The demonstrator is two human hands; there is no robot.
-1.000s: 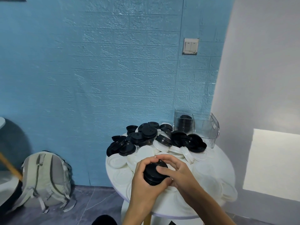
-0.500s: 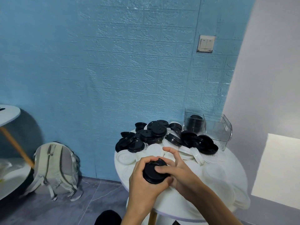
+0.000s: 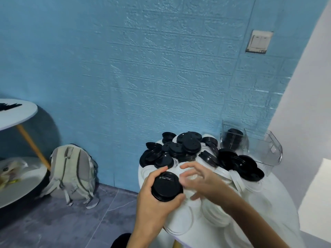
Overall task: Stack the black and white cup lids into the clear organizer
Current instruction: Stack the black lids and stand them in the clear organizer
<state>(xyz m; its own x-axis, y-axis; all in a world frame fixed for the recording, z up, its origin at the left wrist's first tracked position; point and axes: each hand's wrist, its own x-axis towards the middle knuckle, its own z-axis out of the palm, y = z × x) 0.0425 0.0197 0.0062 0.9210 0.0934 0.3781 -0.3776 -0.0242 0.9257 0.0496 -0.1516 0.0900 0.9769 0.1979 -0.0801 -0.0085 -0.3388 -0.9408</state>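
A short stack of black lids (image 3: 167, 186) is gripped in the left hand (image 3: 155, 199). The right hand (image 3: 204, 181), lifted off it since a moment ago, is spread loosely, holding nothing, above white lids (image 3: 180, 222) on the worktop (image 3: 279, 203). The clear organizer (image 3: 265, 153) stands at two o'clock, partly filled.

A single head-worn camera is looking forward and down from above the person's own arms, sitting close over the near edge of the round tabletop (image 3: 279, 199). It is facing the blue wall (image 3: 143, 68), tilting slightly, taking in floor (image 3: 53, 221) at left and a white wall (image 3: 308, 108) at right.
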